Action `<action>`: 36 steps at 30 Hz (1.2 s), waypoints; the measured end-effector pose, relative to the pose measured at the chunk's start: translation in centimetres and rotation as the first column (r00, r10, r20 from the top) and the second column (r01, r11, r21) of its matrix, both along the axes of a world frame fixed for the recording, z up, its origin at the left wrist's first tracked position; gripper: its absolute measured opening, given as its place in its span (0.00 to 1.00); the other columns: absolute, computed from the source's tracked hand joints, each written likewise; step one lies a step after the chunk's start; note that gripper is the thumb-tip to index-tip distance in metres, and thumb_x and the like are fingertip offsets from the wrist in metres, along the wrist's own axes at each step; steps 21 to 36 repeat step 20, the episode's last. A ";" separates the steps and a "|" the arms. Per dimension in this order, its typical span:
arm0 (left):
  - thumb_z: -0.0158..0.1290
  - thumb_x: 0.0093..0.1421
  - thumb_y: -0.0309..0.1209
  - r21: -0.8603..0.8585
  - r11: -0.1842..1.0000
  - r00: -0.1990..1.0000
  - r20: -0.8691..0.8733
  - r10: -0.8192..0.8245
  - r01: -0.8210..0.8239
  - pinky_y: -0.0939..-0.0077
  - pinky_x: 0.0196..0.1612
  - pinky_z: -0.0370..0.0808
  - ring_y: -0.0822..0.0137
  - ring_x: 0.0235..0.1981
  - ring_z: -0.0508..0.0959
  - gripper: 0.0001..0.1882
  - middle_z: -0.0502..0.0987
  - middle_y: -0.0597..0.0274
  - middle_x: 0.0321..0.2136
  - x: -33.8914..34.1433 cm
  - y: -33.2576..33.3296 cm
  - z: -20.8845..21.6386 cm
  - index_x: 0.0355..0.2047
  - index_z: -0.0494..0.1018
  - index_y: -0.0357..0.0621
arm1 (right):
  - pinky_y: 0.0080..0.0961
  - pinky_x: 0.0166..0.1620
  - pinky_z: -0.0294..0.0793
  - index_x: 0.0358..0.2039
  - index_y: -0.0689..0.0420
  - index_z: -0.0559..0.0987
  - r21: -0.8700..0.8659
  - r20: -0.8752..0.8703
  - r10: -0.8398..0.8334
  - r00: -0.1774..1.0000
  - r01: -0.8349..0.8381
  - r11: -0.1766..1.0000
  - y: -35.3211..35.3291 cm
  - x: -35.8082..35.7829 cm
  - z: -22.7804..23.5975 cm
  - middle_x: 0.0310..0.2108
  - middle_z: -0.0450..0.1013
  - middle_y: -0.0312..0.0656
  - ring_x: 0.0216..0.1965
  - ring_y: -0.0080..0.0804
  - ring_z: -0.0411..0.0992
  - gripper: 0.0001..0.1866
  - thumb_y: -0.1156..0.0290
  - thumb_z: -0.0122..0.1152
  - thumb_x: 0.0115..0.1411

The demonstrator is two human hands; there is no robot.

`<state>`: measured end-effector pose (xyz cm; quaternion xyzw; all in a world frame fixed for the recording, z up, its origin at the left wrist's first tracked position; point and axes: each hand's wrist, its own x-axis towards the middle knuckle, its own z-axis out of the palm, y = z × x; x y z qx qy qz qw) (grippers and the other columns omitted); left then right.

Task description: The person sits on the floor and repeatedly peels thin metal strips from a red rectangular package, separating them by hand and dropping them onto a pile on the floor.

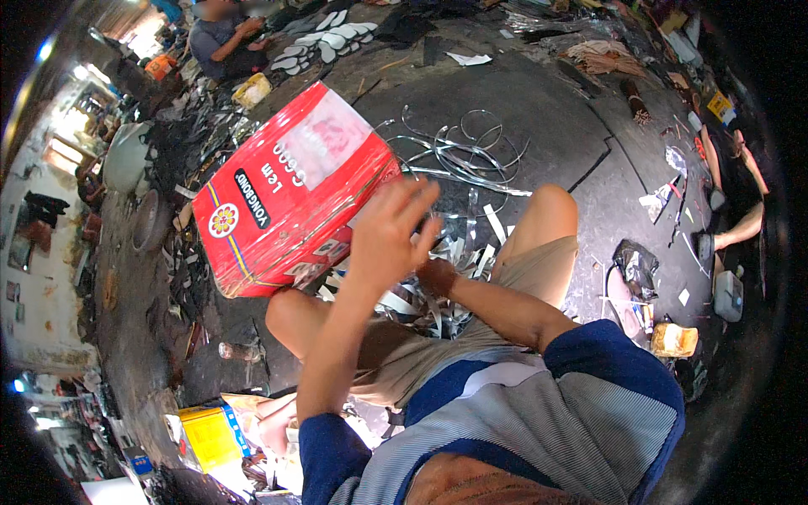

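Note:
A big red rectangular tin (252, 181) with a pale patch and a flower emblem lies tilted by my left knee. My left hand (394, 223) is raised beside its right end with the fingers spread, and looks slightly blurred. Whether it touches the tin I cannot tell. Lower and to the right is my right hand (435, 276), close to the left one, its fingers mostly hidden. Below both hands, white and dark cut strips (412, 303) are heaped between my bent legs. Thin shiny strips (463, 160) lie in loose coils beyond the tin.
Another person (223, 42) sits at the far left, near a batch of white sole-shaped pieces (324, 42). At the right edge another person's limbs (736, 194) show. A yellow tin (210, 438) stands at lower left; a black plastic bag (637, 268) lies to the right.

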<state>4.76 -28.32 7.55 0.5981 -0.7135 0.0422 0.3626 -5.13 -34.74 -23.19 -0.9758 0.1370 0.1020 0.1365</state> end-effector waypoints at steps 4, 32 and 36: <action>0.64 0.53 0.35 0.259 0.965 0.976 -0.198 0.087 -0.034 0.57 0.54 0.74 0.48 0.51 0.76 0.30 0.75 0.47 0.51 -1.9 3.9 -4.8 0.56 0.71 0.40 | 0.38 0.38 0.79 0.42 0.55 0.77 -0.127 0.283 0.238 0.929 -0.210 0.969 -0.5 -1.2 4.9 0.37 0.76 0.48 0.36 0.44 0.78 0.13 0.63 0.54 0.60; 0.64 0.56 0.26 0.198 0.880 0.627 -0.635 0.451 -0.432 0.81 0.32 0.74 0.77 0.27 0.77 0.04 0.81 0.67 0.25 7.8 17.4 3.1 0.32 0.83 0.44 | 0.30 0.40 0.72 0.40 0.58 0.74 0.506 0.493 0.012 0.870 -0.298 0.809 -8.8 -2.4 43.1 0.33 0.77 0.39 0.33 0.33 0.73 0.17 0.69 0.70 0.52; 0.64 0.56 0.26 0.198 0.880 0.627 -0.635 0.451 -0.432 0.81 0.32 0.74 0.77 0.27 0.77 0.04 0.81 0.67 0.25 7.8 17.4 3.1 0.32 0.83 0.44 | 0.30 0.40 0.72 0.40 0.58 0.74 0.506 0.493 0.012 0.870 -0.298 0.809 -8.8 -2.4 43.1 0.33 0.77 0.39 0.33 0.33 0.73 0.17 0.69 0.70 0.52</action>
